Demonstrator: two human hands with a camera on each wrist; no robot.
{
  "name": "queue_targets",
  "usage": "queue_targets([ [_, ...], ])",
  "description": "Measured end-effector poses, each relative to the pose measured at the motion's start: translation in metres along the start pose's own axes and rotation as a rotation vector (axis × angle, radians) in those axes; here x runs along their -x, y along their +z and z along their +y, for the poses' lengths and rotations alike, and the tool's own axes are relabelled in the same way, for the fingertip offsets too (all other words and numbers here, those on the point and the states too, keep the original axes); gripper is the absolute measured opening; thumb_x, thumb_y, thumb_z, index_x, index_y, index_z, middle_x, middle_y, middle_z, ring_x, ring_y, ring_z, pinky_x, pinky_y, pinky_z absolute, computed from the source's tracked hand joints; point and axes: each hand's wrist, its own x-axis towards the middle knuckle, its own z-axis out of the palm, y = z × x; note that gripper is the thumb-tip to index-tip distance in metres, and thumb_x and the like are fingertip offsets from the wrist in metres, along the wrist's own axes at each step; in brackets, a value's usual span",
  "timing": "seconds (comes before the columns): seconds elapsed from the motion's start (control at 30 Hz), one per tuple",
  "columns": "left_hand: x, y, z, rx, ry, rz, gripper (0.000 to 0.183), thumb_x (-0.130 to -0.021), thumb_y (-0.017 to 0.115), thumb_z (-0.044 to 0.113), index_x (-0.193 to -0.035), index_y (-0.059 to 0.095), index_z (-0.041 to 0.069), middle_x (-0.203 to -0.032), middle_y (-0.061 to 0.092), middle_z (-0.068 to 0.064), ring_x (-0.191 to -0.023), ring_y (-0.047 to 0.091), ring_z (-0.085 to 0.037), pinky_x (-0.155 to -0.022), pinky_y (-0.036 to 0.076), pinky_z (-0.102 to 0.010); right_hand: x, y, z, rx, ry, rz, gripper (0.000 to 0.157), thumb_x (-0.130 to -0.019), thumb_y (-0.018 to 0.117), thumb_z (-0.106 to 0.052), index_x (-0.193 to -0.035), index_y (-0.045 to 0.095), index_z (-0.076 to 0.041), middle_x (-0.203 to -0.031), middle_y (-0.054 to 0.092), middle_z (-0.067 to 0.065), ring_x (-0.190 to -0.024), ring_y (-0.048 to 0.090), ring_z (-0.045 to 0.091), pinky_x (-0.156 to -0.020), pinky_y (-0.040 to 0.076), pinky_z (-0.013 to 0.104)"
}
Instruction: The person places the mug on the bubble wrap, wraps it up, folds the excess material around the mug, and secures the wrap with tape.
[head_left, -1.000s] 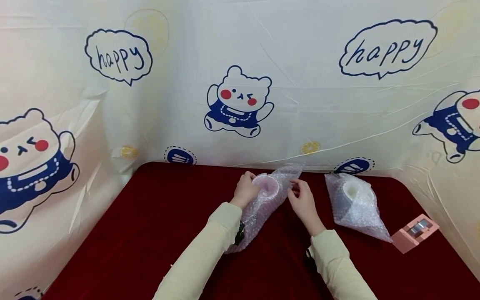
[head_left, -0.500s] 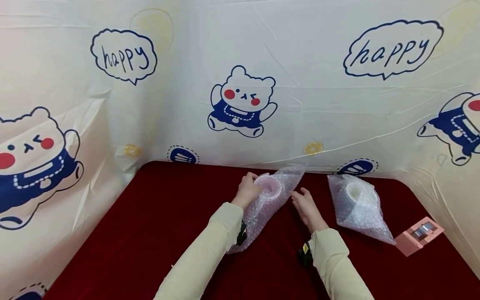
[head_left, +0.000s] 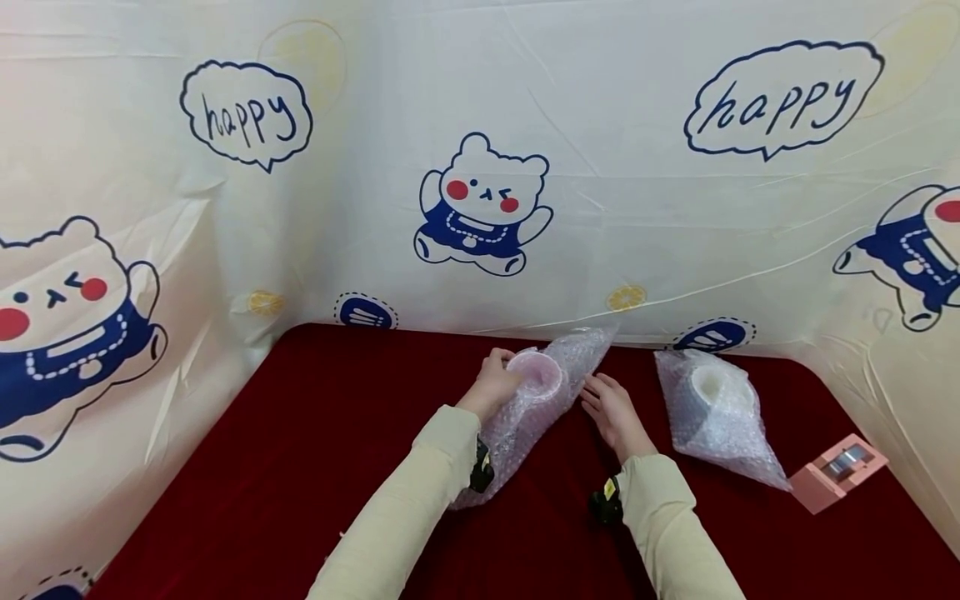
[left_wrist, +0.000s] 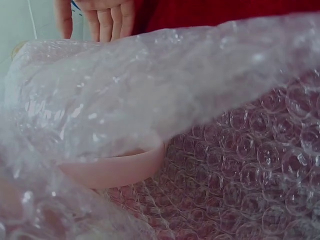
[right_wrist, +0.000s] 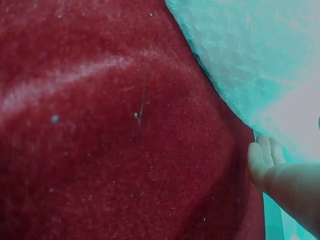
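Observation:
A pink round item with a hollow middle (head_left: 551, 375) sits on a sheet of bubble wrap (head_left: 525, 429) that runs slantwise across the red cloth; what kind of item it is I cannot tell. My left hand (head_left: 491, 385) holds its left side, thumb near the rim and fingertips partly hidden behind it. In the left wrist view, a pink rim (left_wrist: 122, 169) shows under a fold of the wrap. My right hand (head_left: 613, 412) is at the wrap's right edge, fingers extended; whether they touch it is unclear. The right wrist view shows this hand (right_wrist: 280, 172) beside the wrap's edge.
A pale round item with a hole (head_left: 708, 383), wrapped in bubble wrap (head_left: 720, 446), lies on the right. Beyond its near corner stands a pink tape dispenser-like box (head_left: 821, 483). Red cloth (head_left: 315, 433) covers the table; a printed curtain (head_left: 622, 208) hangs behind.
My right hand's fingers were bent at the wrap's upper right part; they have come off it, straightened and moved slightly down along its edge. My left hand stays on the pink item.

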Motion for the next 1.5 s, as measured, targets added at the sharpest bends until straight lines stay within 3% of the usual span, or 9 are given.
queue_targets([
  [0.3, -0.001, 0.001, -0.001, -0.025, -0.012, 0.011, 0.035, -0.088, 0.051, 0.004, -0.123, 0.047, 0.008, -0.126, 0.046, -0.016, -0.115, 0.047, -0.033, -0.098, 0.041, -0.046, -0.002, 0.005, -0.001, 0.074, -0.035, -0.018, 0.069, -0.101, 0.043, -0.027, -0.152, 0.005, 0.000, -0.154, 0.019, 0.027, -0.143, 0.024, 0.038, -0.120, 0.020, 0.045],
  [0.43, -0.002, 0.002, -0.001, -0.022, -0.004, 0.013, 0.036, -0.087, 0.051, 0.002, -0.123, 0.048, 0.007, -0.126, 0.046, -0.015, -0.114, 0.048, -0.033, -0.097, 0.041, -0.046, -0.005, 0.008, -0.001, 0.191, -0.080, -0.045, 0.068, -0.102, 0.041, -0.034, -0.153, 0.008, -0.002, -0.152, 0.023, 0.027, -0.139, 0.029, 0.040, -0.119, 0.021, 0.049],
  [0.63, -0.002, 0.004, -0.002, 0.010, -0.002, -0.001, 0.037, -0.088, 0.050, 0.002, -0.124, 0.046, 0.005, -0.128, 0.044, -0.017, -0.114, 0.049, -0.032, -0.098, 0.042, -0.044, -0.009, 0.009, 0.000, 0.360, -0.155, -0.063, 0.065, -0.104, 0.032, -0.037, -0.153, 0.007, -0.002, -0.158, 0.014, 0.024, -0.142, 0.025, 0.040, -0.118, 0.021, 0.051],
  [0.87, -0.003, 0.004, -0.001, 0.013, -0.002, -0.014, 0.036, -0.089, 0.049, 0.004, -0.125, 0.046, 0.006, -0.129, 0.043, -0.017, -0.114, 0.048, -0.031, -0.098, 0.041, -0.043, -0.007, 0.014, 0.000, 0.144, -0.230, -0.131, 0.057, -0.106, 0.031, -0.021, -0.152, 0.007, 0.003, -0.160, 0.006, 0.021, -0.149, 0.005, 0.033, -0.122, 0.008, 0.046],
  [1.0, -0.002, 0.004, -0.001, 0.022, -0.014, -0.023, 0.036, -0.090, 0.049, 0.004, -0.126, 0.045, 0.006, -0.130, 0.043, -0.016, -0.114, 0.047, -0.031, -0.097, 0.042, -0.043, -0.007, 0.016, 0.001, 0.092, -0.244, -0.159, 0.055, -0.105, 0.031, -0.016, -0.150, 0.009, 0.006, -0.159, 0.007, 0.022, -0.148, 0.005, 0.033, -0.122, 0.006, 0.046],
  [1.1, -0.001, 0.004, -0.001, 0.023, -0.017, -0.026, 0.036, -0.091, 0.048, 0.004, -0.126, 0.044, 0.006, -0.131, 0.042, -0.016, -0.112, 0.046, -0.030, -0.095, 0.042, -0.042, -0.008, 0.018, 0.002, 0.090, -0.247, -0.165, 0.051, -0.104, 0.032, -0.015, -0.149, 0.019, 0.005, -0.157, 0.020, 0.020, -0.143, 0.029, 0.017, -0.121, 0.016, 0.039],
  [1.2, -0.001, 0.003, -0.001, 0.020, -0.016, -0.027, 0.036, -0.091, 0.047, 0.004, -0.127, 0.044, 0.006, -0.131, 0.042, -0.016, -0.111, 0.045, -0.030, -0.094, 0.041, -0.042, -0.007, 0.020, 0.000, 0.089, -0.236, -0.177, 0.048, -0.104, 0.029, -0.016, -0.147, 0.025, 0.002, -0.148, 0.033, 0.014, -0.130, 0.038, 0.010, -0.118, 0.019, 0.035],
  [1.4, 0.000, 0.002, 0.001, 0.010, -0.015, -0.011, 0.037, -0.089, 0.048, 0.003, -0.126, 0.045, 0.006, -0.130, 0.043, -0.017, -0.115, 0.044, -0.033, -0.097, 0.039, -0.045, -0.003, 0.028, -0.008, -0.001, -0.159, -0.147, 0.050, -0.104, 0.017, -0.042, -0.132, 0.044, -0.010, -0.109, 0.055, -0.010, -0.116, 0.042, 0.013, -0.110, 0.023, 0.034],
  [1.5, 0.001, 0.002, 0.002, 0.008, -0.015, -0.005, 0.037, -0.089, 0.048, 0.003, -0.126, 0.045, 0.006, -0.130, 0.043, -0.017, -0.118, 0.042, -0.034, -0.099, 0.038, -0.046, -0.003, 0.033, -0.013, -0.058, -0.083, -0.108, 0.062, -0.103, 0.014, -0.050, -0.139, 0.044, -0.010, -0.112, 0.057, -0.006, -0.121, 0.042, 0.017, -0.110, 0.024, 0.034],
])
